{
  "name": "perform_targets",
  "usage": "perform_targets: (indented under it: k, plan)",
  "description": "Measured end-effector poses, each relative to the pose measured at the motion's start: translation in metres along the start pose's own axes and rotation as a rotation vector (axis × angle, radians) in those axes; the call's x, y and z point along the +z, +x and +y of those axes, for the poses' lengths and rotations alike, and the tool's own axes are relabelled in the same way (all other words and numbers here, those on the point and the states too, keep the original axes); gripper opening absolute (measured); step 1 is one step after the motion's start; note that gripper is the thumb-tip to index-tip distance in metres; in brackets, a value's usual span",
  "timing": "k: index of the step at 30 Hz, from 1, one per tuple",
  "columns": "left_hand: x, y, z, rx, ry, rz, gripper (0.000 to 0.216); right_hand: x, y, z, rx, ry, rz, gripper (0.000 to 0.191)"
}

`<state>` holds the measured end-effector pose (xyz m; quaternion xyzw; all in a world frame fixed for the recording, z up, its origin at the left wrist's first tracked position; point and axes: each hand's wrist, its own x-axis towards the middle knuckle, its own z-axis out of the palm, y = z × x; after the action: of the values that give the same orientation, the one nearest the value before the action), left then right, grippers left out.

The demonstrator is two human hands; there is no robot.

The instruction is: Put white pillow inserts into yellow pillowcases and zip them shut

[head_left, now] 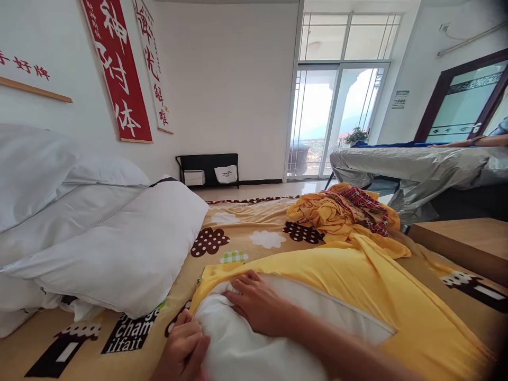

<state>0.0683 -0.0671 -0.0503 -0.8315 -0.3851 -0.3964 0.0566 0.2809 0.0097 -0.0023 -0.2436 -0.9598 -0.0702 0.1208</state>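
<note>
In front of me a white pillow lies partly inside a yellow pillowcase, and its white surface shows through the case's long opening. My left hand is closed in a fist at the near-left edge, gripping the pillowcase beside its corner. Across the pillow reaches my right arm. At its end my right hand has curled fingers gathered on the pillow's white fabric near the same corner, just inside the yellow edge. The pillow's far end is hidden under the yellow cloth.
Several white pillows are piled at left on the patterned blanket. A crumpled yellow and plaid cloth heap lies beyond the pillowcase. At right stand a wooden board and a silver-covered table, with another person's arm over it.
</note>
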Motion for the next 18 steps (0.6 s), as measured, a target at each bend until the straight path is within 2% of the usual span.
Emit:
perform_targets:
  k: [2, 4, 6, 8, 11, 14, 18]
  plan:
    - [-0.006, -0.005, -0.009, -0.188, -0.007, 0.005, 0.028, 0.003, 0.001, -0.003, 0.022, 0.019, 0.029, 0.025]
    - [-0.014, 0.006, -0.016, -0.344, 0.030, -0.039, 0.013, -0.001, 0.000, -0.006, 0.029, 0.023, 0.062, 0.026]
    - [-0.018, 0.028, -0.022, -0.434, 0.072, -0.164, 0.035, -0.005, -0.003, -0.009, 0.030, 0.015, 0.091, 0.026]
    - [-0.015, 0.053, -0.027, -0.478, 0.121, -0.333, 0.043, -0.006, -0.006, -0.011, 0.022, 0.000, 0.111, 0.026]
    - [-0.004, 0.079, -0.028, -0.478, 0.291, -0.499, 0.032, -0.004, -0.009, -0.012, 0.008, -0.026, 0.127, 0.027]
    - [0.006, 0.088, -0.024, -0.450, 0.448, -0.505, 0.030, -0.004, -0.007, -0.011, -0.001, -0.038, 0.123, 0.028]
    - [0.013, 0.086, -0.026, -0.482, 0.495, -0.462, 0.035, -0.007, -0.004, -0.010, -0.006, -0.039, 0.051, 0.030]
